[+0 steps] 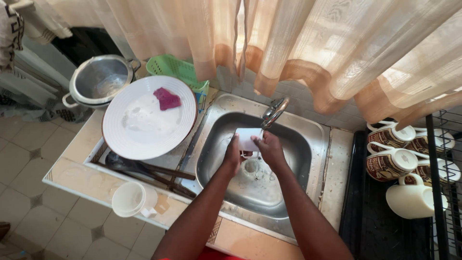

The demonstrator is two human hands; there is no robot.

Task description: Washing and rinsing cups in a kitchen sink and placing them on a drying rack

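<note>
Both my hands hold a white mug [247,137] over the steel sink [308,144], right under the tap [274,112]. My left hand [232,155] grips the mug's left side. Its right side and lower edge are covered by my right hand [270,149]. The drain [250,166] lies just below the hands. I cannot tell whether water is running.
A large white plate [144,123] with a pink sponge [167,98] rests left of the sink, beside a steel pot [98,81] and a green basket [175,69]. A white cup [131,199] stands near the counter's front edge. Several mugs [391,161] lie on the black rack at right. Curtains hang behind.
</note>
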